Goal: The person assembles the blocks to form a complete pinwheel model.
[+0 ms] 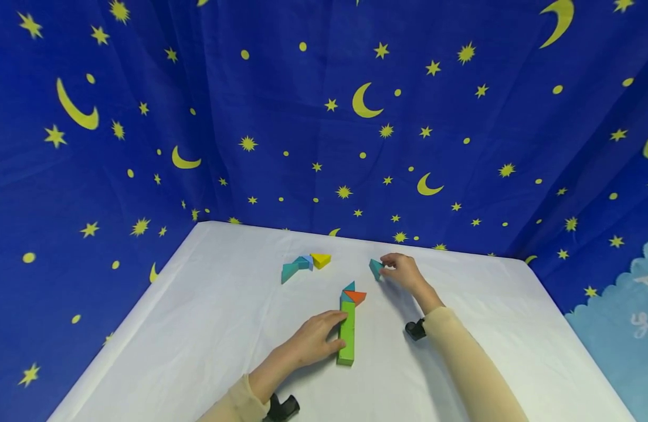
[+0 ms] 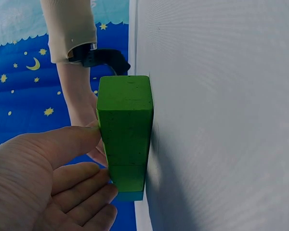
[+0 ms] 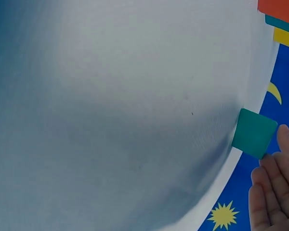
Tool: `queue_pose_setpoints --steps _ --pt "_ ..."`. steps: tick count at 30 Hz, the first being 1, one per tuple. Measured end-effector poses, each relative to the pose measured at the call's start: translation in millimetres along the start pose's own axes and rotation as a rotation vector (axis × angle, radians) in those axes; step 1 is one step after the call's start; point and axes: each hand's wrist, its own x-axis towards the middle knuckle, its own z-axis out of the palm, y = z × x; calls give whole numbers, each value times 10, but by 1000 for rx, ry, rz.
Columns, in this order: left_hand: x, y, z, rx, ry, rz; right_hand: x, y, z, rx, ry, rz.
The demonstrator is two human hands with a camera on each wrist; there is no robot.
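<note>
On the white table, a long green bar block (image 1: 347, 334) lies lengthwise, pointing away from me. My left hand (image 1: 317, 337) rests along its left side; in the left wrist view the thumb (image 2: 82, 139) touches the side and the other fingers extend beside it. Against the bar's far end sit a blue triangular block (image 1: 349, 286) and an orange triangular block (image 1: 356, 297). Farther right, my right hand (image 1: 403, 272) holds a teal triangular block (image 3: 255, 133) by its right edge, with thumb and fingertips at its corners. The block's far side is hidden.
At the back left, a curved row holds teal blocks (image 1: 289, 271), a lavender block (image 1: 309, 261) and a yellow triangular block (image 1: 321, 259). A blue curtain (image 1: 302, 117) with moons and stars hangs behind the table. Black wrist mounts (image 1: 416, 329) stick out below the sleeves.
</note>
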Motion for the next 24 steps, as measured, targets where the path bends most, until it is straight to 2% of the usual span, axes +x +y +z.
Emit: queue_pose_setpoints --steps 7,13,19,24 --pt "15 -1 -2 -3 8 5 -41 -30 20 6 39 50" --pt "17 -13 -6 0 20 6 -97 -37 7 47 30 83" --pt "17 -19 7 -4 13 11 -104 44 -70 87 18 3" --pt "10 -21 20 -4 5 9 -61 85 -110 93 -107 -58"
